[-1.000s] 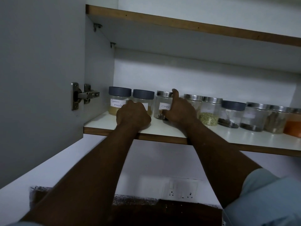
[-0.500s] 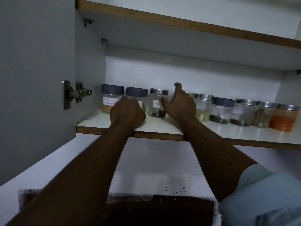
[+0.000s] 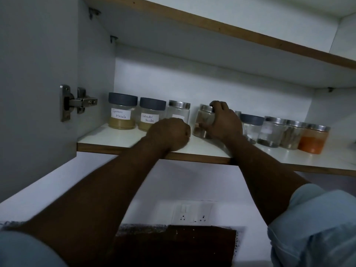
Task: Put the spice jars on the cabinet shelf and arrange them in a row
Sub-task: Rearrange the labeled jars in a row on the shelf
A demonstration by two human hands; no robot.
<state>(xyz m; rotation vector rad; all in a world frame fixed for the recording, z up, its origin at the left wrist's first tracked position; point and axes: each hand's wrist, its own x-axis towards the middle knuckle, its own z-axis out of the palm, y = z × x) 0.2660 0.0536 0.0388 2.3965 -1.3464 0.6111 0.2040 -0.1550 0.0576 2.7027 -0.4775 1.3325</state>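
Note:
Several spice jars stand in a row on the white cabinet shelf (image 3: 119,140). From the left: the Garam Masala jar (image 3: 122,111) and the Coriander Powder jar (image 3: 151,112), both with grey lids, then a steel-lidded clear jar (image 3: 178,111). My right hand (image 3: 223,122) grips a fourth steel-lidded jar (image 3: 202,120), tilted and slightly forward of the row. My left hand (image 3: 169,134) rests as a closed fist on the shelf in front of the third jar, holding nothing. To the right stand a grey-lidded jar (image 3: 251,126), two clear jars (image 3: 272,132) and an orange powder jar (image 3: 314,138).
The open cabinet door (image 3: 34,83) with its steel hinge (image 3: 77,103) stands at the left. An upper shelf (image 3: 212,27) hangs overhead. Below are a wall socket plate (image 3: 192,213) and a dark countertop (image 3: 173,243).
My right hand has moved from the third jar to the fourth jar and closed around it, tilting it. My left hand has shifted right along the shelf and uncovered the Coriander jar's label.

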